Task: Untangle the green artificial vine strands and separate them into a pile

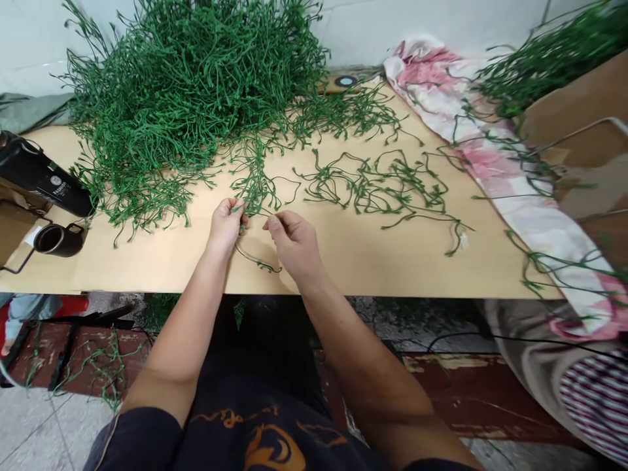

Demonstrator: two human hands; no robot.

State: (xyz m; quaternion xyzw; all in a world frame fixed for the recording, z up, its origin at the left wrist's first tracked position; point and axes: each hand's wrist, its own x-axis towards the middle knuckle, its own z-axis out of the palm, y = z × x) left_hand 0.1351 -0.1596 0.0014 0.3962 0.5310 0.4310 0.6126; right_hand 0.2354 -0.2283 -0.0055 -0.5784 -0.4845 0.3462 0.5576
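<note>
My left hand (226, 224) is closed in a pinch on a green plastic sprig (254, 190) near the table's front edge. My right hand (294, 243) is beside it, fingers curled, thumb and forefinger pinching the same sprig's thin stem. A loop of green stem (255, 260) hangs below and between both hands. A big heap of green sprigs (191, 85) lies at the back left. Loose sprigs (377, 183) are spread out to the right of my hands.
The table is covered with tan cardboard (373, 261). A black mug (56, 239) and a black box (42, 180) sit at the left edge. A pink floral cloth (490, 163) runs down the right side beside a cardboard box (579, 131) holding more sprigs.
</note>
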